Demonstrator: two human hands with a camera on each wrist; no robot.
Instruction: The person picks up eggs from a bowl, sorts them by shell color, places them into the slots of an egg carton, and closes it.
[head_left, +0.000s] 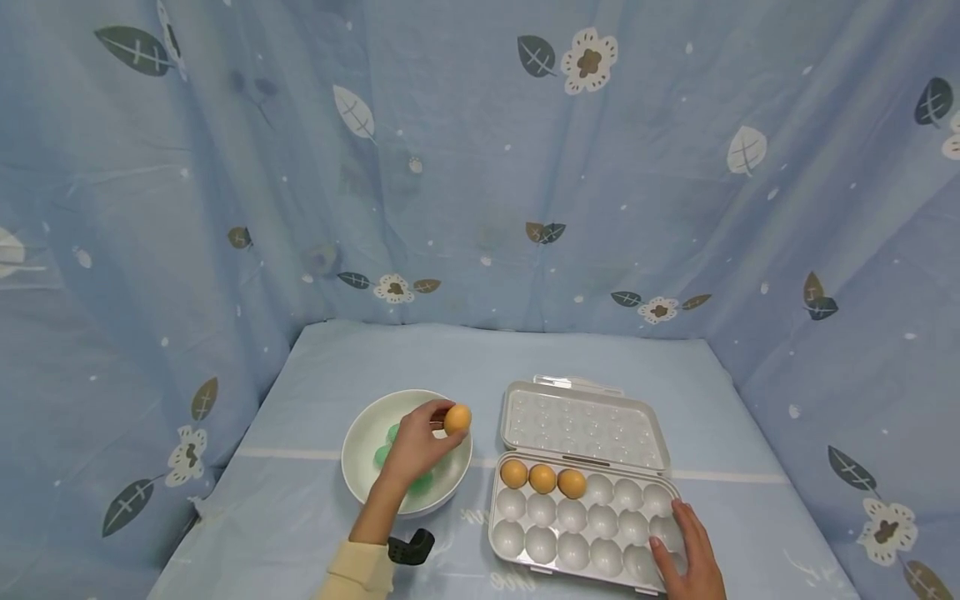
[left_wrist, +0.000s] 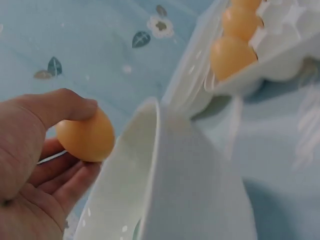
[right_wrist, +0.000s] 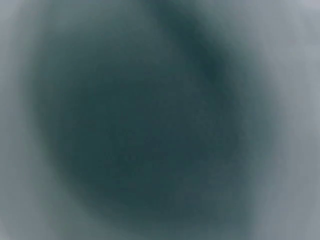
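My left hand (head_left: 417, 448) pinches an orange-brown egg (head_left: 458, 419) between thumb and fingers, above the right side of a white bowl (head_left: 360, 467). Inside the bowl lie several green eggs (head_left: 422, 482), partly covered by the hand. In the left wrist view the held egg (left_wrist: 90, 136) appears beside the bowl's rim (left_wrist: 156, 130). To the right, a white egg box (head_left: 572, 521) lies with its lid folded back. Three orange-brown eggs (head_left: 543, 478) fill the left half of its back row. My right hand (head_left: 693, 557) rests at the box's right end, thumb over the cups.
The clear-dimpled lid (head_left: 585, 421) lies behind the box, towards the back of the cloth-covered table (head_left: 420, 350). A blue patterned curtain (head_left: 480, 167) encloses the back and sides. The right wrist view is only a dark blur.
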